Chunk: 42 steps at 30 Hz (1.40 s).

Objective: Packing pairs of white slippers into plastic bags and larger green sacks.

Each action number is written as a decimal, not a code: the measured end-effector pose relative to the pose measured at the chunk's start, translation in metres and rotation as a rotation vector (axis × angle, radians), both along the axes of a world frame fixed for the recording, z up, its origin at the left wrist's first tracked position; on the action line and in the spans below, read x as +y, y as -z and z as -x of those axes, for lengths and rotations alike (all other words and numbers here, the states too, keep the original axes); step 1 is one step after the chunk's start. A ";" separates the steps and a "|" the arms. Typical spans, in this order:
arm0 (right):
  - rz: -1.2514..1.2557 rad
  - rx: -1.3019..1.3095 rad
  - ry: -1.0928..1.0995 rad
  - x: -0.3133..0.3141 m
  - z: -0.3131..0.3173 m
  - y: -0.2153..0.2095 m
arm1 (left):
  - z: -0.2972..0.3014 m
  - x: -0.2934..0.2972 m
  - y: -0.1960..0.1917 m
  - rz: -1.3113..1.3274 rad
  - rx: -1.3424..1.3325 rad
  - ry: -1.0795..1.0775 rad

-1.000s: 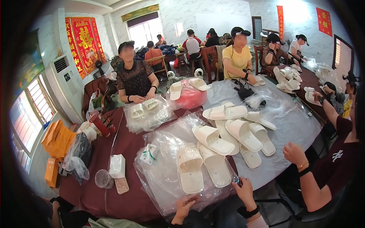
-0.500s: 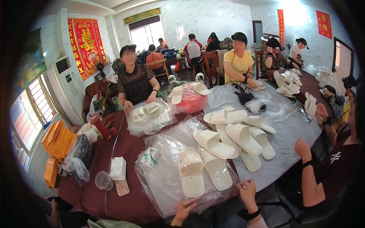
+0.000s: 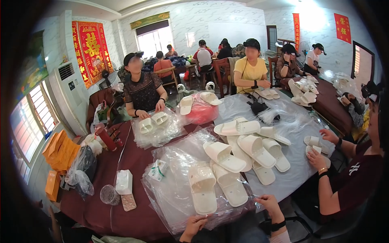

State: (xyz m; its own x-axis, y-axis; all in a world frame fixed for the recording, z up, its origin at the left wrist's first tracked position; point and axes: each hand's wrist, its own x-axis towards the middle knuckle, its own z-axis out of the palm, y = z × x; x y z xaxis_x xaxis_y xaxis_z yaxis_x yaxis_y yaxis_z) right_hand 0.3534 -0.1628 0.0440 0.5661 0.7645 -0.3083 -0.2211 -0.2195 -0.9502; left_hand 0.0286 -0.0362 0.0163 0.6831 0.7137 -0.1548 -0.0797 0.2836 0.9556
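Two cream slippers, the left slipper (image 3: 203, 190) and the right slipper (image 3: 231, 187), lie side by side in front of me, toes away from the table edge. They rest among clear plastic bags (image 3: 170, 202); whether film covers them I cannot tell. By the near end of the left slipper, my left hand (image 3: 195, 227) is closed, fingertips pinching the edge of the clear film. My right hand (image 3: 270, 207) is closed too, pinching the film's corner to the right of the pair. More cream slippers (image 3: 256, 150) lie heaped just beyond.
At left are a white box (image 3: 124, 182), a pill blister pack (image 3: 129, 202), a clear tub (image 3: 110, 195) and a red flask (image 3: 105, 137). Orange bags (image 3: 60, 150) stand farther left. A co-worker's hand (image 3: 318, 158) rests on slippers at right. Others sit opposite.
My right hand has moved slightly right and down, onto the film's corner. The co-worker at right has lowered a raised slipper to the table. My left hand stays near the film's edge.
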 end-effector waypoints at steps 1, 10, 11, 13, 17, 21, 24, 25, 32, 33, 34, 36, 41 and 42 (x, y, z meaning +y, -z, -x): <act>0.012 -0.198 -0.051 -0.003 -0.001 0.003 | 0.001 0.002 0.001 0.029 -0.009 0.052; 0.078 -0.033 -0.069 -0.005 0.003 -0.020 | 0.000 -0.002 -0.006 0.146 0.077 0.019; 0.034 0.081 -0.053 -0.005 0.007 -0.023 | 0.001 -0.002 -0.002 0.151 0.079 0.020; 0.006 0.069 -0.062 -0.006 0.009 -0.018 | 0.002 -0.001 0.008 0.172 -0.087 0.021; -0.112 0.209 -0.047 -0.002 0.021 -0.017 | 0.001 0.000 0.012 0.033 -0.237 -0.015; -0.195 0.323 0.009 0.002 0.028 -0.010 | -0.005 -0.004 0.006 0.128 -0.211 -0.136; -0.137 0.341 0.050 0.007 0.038 -0.016 | -0.005 -0.004 0.010 0.087 -0.099 -0.178; -0.128 0.341 0.054 0.008 0.040 -0.011 | -0.004 -0.003 0.013 0.074 -0.070 -0.192; -0.288 0.487 0.215 0.015 0.060 0.008 | -0.007 -0.008 0.009 0.013 0.018 -0.264; -0.346 0.490 0.267 0.016 0.065 0.007 | -0.006 -0.008 0.010 0.014 0.018 -0.265; -0.405 0.492 0.318 0.017 0.071 0.004 | -0.006 -0.008 0.011 0.024 0.014 -0.277; -0.421 0.509 0.387 0.020 0.084 -0.007 | -0.006 -0.008 0.011 0.033 0.005 -0.290; -0.457 0.763 0.289 0.021 0.089 0.010 | -0.007 -0.009 0.009 0.071 -0.042 -0.289; -0.412 0.789 0.216 0.021 0.093 0.007 | -0.004 -0.008 0.014 0.067 -0.044 -0.294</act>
State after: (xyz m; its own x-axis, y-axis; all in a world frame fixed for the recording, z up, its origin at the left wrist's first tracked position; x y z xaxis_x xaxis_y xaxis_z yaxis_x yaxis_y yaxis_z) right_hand 0.2603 -0.1419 0.0372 0.4503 0.8016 -0.3932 -0.8365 0.2247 -0.4997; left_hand 0.0323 -0.0446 0.0018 0.4556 0.8712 -0.1829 -0.2088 0.3043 0.9294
